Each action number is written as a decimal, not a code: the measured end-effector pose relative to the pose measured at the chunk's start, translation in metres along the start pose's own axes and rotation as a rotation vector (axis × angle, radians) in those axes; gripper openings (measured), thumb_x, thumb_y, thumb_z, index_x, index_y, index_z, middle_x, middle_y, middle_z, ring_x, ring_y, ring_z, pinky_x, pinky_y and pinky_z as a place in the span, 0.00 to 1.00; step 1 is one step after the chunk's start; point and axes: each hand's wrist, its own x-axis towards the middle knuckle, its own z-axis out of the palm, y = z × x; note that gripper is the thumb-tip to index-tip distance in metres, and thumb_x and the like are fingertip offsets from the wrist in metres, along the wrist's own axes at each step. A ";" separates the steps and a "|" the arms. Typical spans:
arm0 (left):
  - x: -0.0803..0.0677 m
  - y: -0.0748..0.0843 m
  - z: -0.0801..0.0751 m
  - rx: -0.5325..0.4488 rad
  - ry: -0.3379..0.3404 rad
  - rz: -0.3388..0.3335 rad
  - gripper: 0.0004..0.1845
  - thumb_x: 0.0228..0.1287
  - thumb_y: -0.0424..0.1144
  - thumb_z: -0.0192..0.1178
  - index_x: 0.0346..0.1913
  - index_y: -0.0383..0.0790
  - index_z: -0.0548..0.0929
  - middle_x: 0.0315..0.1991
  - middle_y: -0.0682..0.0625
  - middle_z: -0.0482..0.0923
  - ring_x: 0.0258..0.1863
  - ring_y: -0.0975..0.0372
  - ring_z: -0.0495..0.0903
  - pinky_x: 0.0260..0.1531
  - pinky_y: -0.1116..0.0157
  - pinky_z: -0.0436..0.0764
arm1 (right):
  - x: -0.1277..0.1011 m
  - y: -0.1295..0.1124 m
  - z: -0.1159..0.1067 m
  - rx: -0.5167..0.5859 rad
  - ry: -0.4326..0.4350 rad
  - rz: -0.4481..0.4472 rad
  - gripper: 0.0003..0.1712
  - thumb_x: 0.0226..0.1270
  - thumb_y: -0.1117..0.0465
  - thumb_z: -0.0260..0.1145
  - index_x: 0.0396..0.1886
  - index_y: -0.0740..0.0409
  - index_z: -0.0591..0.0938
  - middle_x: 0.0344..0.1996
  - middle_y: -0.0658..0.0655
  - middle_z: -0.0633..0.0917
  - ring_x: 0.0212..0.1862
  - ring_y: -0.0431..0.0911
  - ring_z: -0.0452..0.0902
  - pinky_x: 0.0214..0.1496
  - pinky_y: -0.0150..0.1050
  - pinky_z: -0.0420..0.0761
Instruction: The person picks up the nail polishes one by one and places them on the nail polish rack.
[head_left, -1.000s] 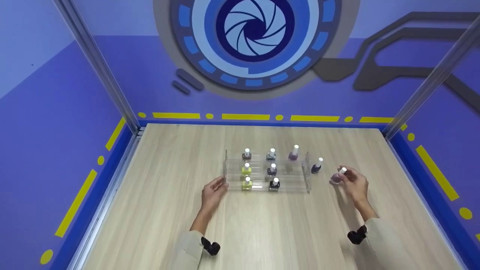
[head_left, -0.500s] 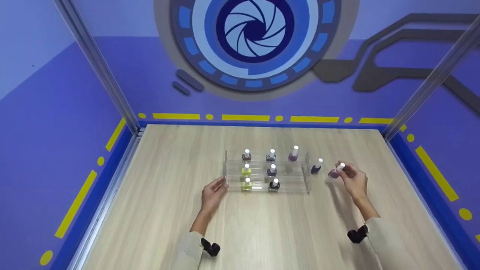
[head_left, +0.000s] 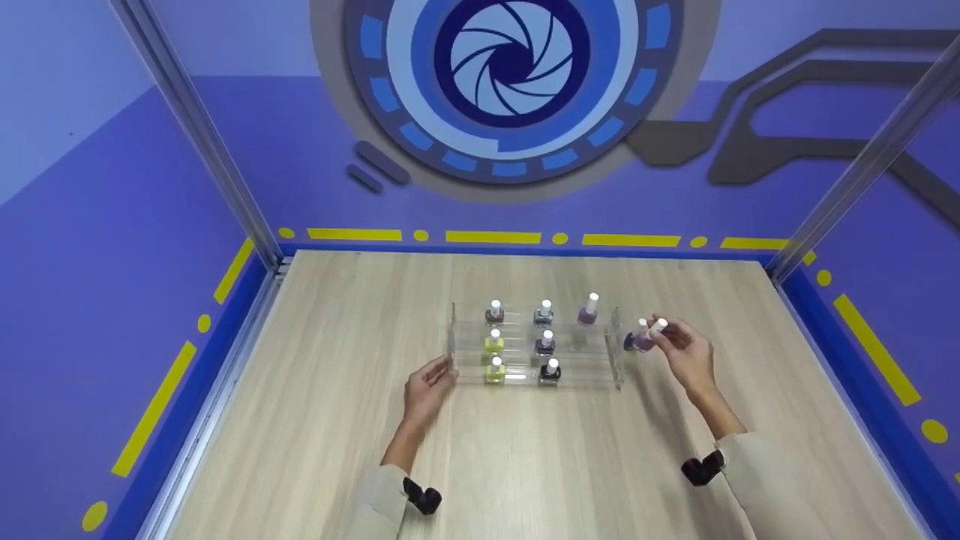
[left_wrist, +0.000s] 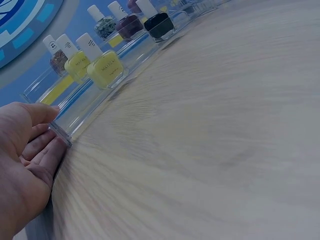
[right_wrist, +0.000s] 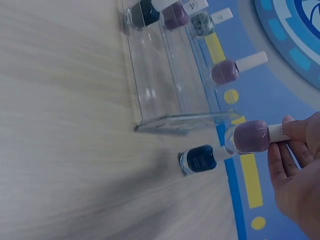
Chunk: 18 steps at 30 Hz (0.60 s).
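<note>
Now | right fingers (right_wrist: 292, 131) pinch mauve bottle (right_wrist: 251, 136) cap | left fingers (left_wrist: 42, 155) straight against rack (left_wrist: 75, 117)

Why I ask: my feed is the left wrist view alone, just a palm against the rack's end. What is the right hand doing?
Observer: The right hand pinches the white cap of a mauve polish bottle, held tilted by the right end of the clear rack.
Operator: Anything else loose on that side?
Observer: Yes, a dark blue bottle stands on the table just outside that end of the rack.
Operator: Is there room in the right column?
Observer: Only its back tier is filled, by another mauve bottle; the two tiers in front of it are bare.
</note>
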 end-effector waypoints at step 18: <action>0.000 -0.003 -0.001 -0.011 0.002 0.028 0.25 0.71 0.40 0.65 0.68 0.35 0.77 0.67 0.37 0.78 0.67 0.48 0.79 0.62 0.64 0.84 | -0.007 -0.022 0.031 0.060 -0.089 -0.001 0.18 0.67 0.75 0.67 0.56 0.75 0.81 0.55 0.76 0.84 0.45 0.29 0.84 0.48 0.20 0.85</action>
